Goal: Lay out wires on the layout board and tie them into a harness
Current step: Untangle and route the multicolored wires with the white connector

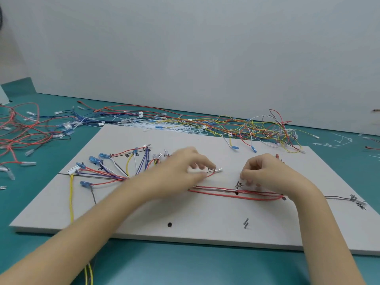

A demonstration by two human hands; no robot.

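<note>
A grey layout board [205, 214] lies flat on the teal table. Coloured wires with blue terminals [115, 169] fan out over its left half. Several red wires [226, 193] and a white one run along its middle toward the right. My left hand [185, 165] pinches a red wire just behind its clear-sleeved terminal [218, 170]. My right hand [261, 171] hovers over the right end of the red wires with its fingers curled down; what they hold is hidden. A grey wire [337, 197] leads off to pins at the right edge.
Loose piles of red, blue and yellow wires [205, 124] lie behind the board, with more red ones [22, 130] at far left. White cable ties [160, 127] lie at the board's back edge. Small pins [246, 223] stand up from the board. A white wall rises behind.
</note>
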